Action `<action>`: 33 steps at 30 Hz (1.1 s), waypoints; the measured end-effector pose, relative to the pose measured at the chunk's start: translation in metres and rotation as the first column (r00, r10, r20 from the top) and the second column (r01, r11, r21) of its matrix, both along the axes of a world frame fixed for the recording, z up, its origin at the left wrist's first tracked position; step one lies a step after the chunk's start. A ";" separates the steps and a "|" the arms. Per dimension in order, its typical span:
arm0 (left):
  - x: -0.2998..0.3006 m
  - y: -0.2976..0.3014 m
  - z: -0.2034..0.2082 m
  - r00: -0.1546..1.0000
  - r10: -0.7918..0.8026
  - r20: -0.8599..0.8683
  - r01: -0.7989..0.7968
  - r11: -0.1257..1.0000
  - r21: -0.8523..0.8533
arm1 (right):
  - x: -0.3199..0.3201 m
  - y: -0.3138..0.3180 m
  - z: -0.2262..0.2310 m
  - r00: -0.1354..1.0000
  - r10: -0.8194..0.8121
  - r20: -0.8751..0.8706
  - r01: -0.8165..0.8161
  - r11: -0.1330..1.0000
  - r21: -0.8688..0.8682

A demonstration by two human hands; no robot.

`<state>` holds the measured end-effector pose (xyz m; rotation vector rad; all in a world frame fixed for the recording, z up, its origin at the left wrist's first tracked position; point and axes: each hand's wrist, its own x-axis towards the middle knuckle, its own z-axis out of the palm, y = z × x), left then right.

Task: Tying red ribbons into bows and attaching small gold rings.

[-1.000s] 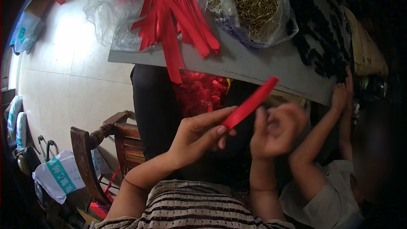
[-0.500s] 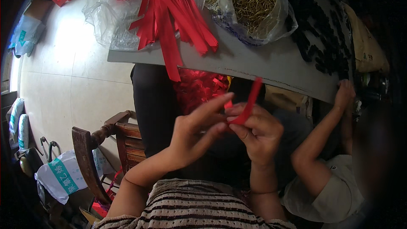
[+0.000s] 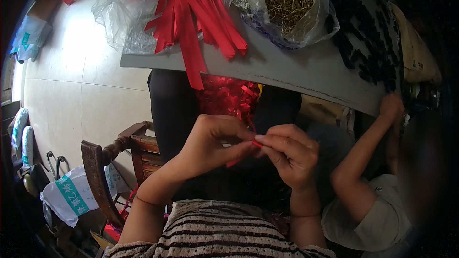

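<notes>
My left hand (image 3: pixel 215 138) and my right hand (image 3: pixel 290 153) meet over my lap, thumb and fingertips pinched together. Between them they hold a short red ribbon (image 3: pixel 257 143), folded or knotted small at the fingertips. One red end hangs below my left fingers; the fingers hide most of the ribbon. Just beyond my hands, under the table edge, is a heap of small red ribbon pieces (image 3: pixel 227 96). On the table, a bunch of long red ribbon strips (image 3: pixel 196 14) lies on clear plastic, one strip drooping over the edge.
On the grey table (image 3: pixel 277 69) stands a clear bag (image 3: pixel 322 24) of thin gold strands (image 3: pixel 287 0). Black fuzzy strips (image 3: pixel 361 43) cover its right side, where another person's hand (image 3: pixel 392 107) rests at the edge. A wooden chair (image 3: pixel 103 177) stands left.
My left hand has closed in from open fingers to a pinch beside my right hand. The ribbon's upright end has been brought down and folded between my fingertips.
</notes>
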<state>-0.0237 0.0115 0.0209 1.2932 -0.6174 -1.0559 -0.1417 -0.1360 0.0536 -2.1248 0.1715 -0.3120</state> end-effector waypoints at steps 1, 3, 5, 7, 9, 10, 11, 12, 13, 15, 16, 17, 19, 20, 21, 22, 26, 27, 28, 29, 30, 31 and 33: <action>0.000 0.000 0.001 0.998 0.042 0.056 -0.044 0.998 0.039 | 0.003 0.000 0.000 1.000 -0.001 0.009 0.001 0.999 -0.047; -0.002 -0.003 0.003 0.984 0.048 0.173 -0.053 0.998 0.021 | -0.002 0.004 -0.005 0.998 -0.059 -0.034 0.061 0.996 0.059; -0.003 -0.004 0.001 0.956 0.058 0.288 -0.061 0.998 0.001 | -0.005 0.003 -0.007 0.990 -0.110 -0.082 0.122 0.979 0.161; -0.002 -0.003 -0.009 0.957 0.068 0.284 -0.023 0.987 -0.159 | -0.004 -0.003 -0.006 0.992 -0.066 -0.104 0.103 0.911 0.400; -0.002 0.001 -0.015 0.997 0.006 0.080 0.008 0.985 -0.175 | 0.002 -0.010 0.006 0.996 0.019 -0.091 0.013 0.941 0.339; -0.003 0.001 -0.016 0.990 -0.065 -0.127 0.038 0.978 -0.203 | 0.005 -0.013 0.012 0.991 0.099 -0.084 -0.073 0.960 0.270; -0.004 0.001 -0.016 0.990 -0.067 -0.128 0.039 0.978 -0.204 | 0.010 -0.016 0.013 0.992 0.098 -0.086 -0.072 0.960 0.269; -0.006 0.000 -0.015 0.941 -0.128 -0.313 0.065 0.977 -0.202 | 0.015 -0.020 0.013 0.986 0.164 0.041 -0.169 0.968 0.187; -0.008 0.000 -0.014 0.857 -0.177 -0.484 0.088 0.976 -0.201 | 0.018 -0.022 0.013 0.957 0.241 0.164 -0.258 0.961 0.095; -0.017 0.004 -0.021 0.811 0.005 -0.585 -0.109 0.984 -0.142 | 0.018 -0.022 -0.001 0.946 0.190 0.263 -0.209 0.977 0.049; -0.018 0.003 -0.021 0.721 0.178 -0.669 -0.297 0.953 -0.067 | 0.019 -0.023 -0.005 0.923 0.143 0.358 -0.155 0.988 0.005; -0.016 -0.001 -0.016 0.687 0.314 -0.655 -0.447 0.894 -0.040 | 0.014 -0.019 -0.004 0.922 0.147 0.359 -0.160 0.987 0.005; -0.005 0.001 -0.019 0.856 0.473 -0.209 -0.499 0.862 -0.093 | 0.001 -0.005 0.001 0.975 0.091 0.202 -0.088 0.996 -0.027; -0.002 0.000 -0.016 0.843 0.468 0.266 -0.445 0.884 -0.145 | 0.001 -0.005 0.004 0.975 0.089 0.202 -0.087 0.996 -0.022; -0.002 -0.001 -0.010 0.844 0.464 0.268 -0.443 0.886 -0.141 | 0.001 -0.005 0.010 0.972 0.116 0.205 -0.114 0.993 -0.018; -0.002 -0.003 0.000 0.849 0.276 0.451 -0.234 0.961 -0.148 | 0.000 -0.003 0.016 0.970 0.132 0.203 -0.132 0.991 -0.013; -0.003 -0.003 0.006 0.908 0.027 0.418 0.043 0.987 -0.157 | 0.014 -0.010 0.015 0.997 -0.052 0.059 0.044 0.992 0.122; -0.009 -0.003 0.013 0.966 0.080 0.246 -0.065 0.995 -0.070 | 0.012 -0.010 0.013 0.995 -0.087 -0.039 0.093 0.978 0.187; -0.009 -0.003 0.012 0.964 0.079 0.253 -0.063 0.995 -0.072 | 0.010 -0.009 0.011 0.985 -0.109 -0.137 0.141 0.958 0.251; -0.009 -0.004 0.010 0.935 0.141 0.326 -0.086 0.980 -0.177 | 0.007 -0.008 0.010 0.985 -0.110 -0.130 0.139 0.958 0.250; -0.009 -0.004 0.008 0.896 0.210 0.391 -0.100 0.954 -0.282 | 0.005 -0.007 0.009 0.966 -0.095 -0.239 0.207 0.839 0.503; -0.011 -0.004 0.005 0.893 0.211 0.397 -0.095 0.952 -0.291 | 0.002 -0.008 0.007 0.941 -0.052 -0.335 0.285 0.653 0.702; -0.018 -0.003 0.002 0.947 0.170 -0.272 -0.226 0.955 -0.192 | 0.004 -0.004 -0.006 0.987 -0.087 -0.135 0.151 0.786 0.600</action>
